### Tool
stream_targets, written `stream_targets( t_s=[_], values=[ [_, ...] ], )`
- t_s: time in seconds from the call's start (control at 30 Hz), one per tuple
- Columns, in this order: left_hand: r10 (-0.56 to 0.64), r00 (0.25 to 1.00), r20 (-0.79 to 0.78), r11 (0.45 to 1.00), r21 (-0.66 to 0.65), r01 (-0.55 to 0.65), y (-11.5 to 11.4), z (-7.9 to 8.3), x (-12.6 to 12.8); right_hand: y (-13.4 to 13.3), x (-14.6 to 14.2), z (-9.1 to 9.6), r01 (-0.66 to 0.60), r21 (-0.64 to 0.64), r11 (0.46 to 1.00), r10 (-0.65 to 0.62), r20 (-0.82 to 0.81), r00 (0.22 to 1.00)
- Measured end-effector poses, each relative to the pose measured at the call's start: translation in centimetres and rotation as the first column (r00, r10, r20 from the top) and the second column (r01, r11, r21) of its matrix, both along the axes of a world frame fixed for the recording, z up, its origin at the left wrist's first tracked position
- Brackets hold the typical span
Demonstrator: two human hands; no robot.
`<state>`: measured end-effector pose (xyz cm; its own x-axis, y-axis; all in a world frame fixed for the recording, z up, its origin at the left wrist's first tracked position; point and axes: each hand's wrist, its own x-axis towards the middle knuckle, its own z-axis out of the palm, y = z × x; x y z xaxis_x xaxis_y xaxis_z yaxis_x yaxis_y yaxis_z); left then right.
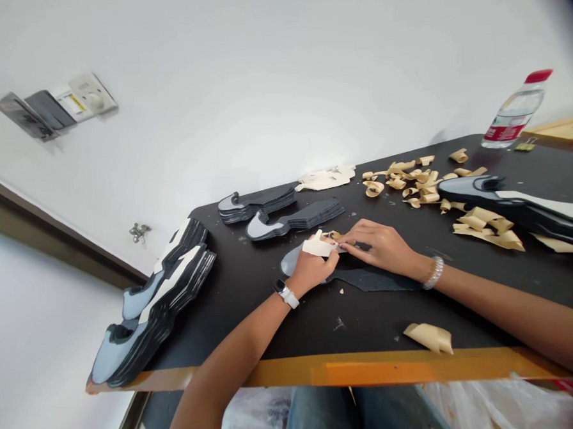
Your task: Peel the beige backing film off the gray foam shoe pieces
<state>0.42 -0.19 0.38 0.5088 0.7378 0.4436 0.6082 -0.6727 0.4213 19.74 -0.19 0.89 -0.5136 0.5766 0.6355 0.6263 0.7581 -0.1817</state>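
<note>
My left hand [313, 269] is closed on a small cream-white cut piece [318, 245], held above the table. The fingertips of my right hand [377, 245] are pinched together at the right edge of that piece, where a bit of tan backing paper [334, 234] shows. What exactly sits between the right fingertips is too small to make out. Beneath both hands lies a dark grey shoe-upper piece [374, 279] with a light grey toe end, partly covered by my left hand.
Stacked shoe-upper pieces stand at the left [159, 311], at the back [294, 220] and at the right [531, 211]. Cream cut pieces [327, 178] lie by the wall. Curled tan paper strips [426, 185] are scattered on the right, near a water bottle [514, 113]. Orange tape [362, 372] lines the front edge.
</note>
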Motion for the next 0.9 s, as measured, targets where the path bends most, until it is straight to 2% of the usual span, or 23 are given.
stream_targets(
  t_s=[0.4, 0.9],
  values=[
    [0.001, 1.000, 0.012, 0.999, -0.039, -0.001, -0.05, 0.05, 0.06, 0.10, 0.15, 0.03, -0.015, -0.009, 1.000, 0.015, 0.017, 1.000],
    [-0.017, 1.000, -0.012, 0.998, -0.055, 0.017, -0.20, -0.13, -0.07, 0.28, 0.12, -0.05, -0.047, -0.079, 0.996, 0.042, -0.071, 0.997]
  ],
)
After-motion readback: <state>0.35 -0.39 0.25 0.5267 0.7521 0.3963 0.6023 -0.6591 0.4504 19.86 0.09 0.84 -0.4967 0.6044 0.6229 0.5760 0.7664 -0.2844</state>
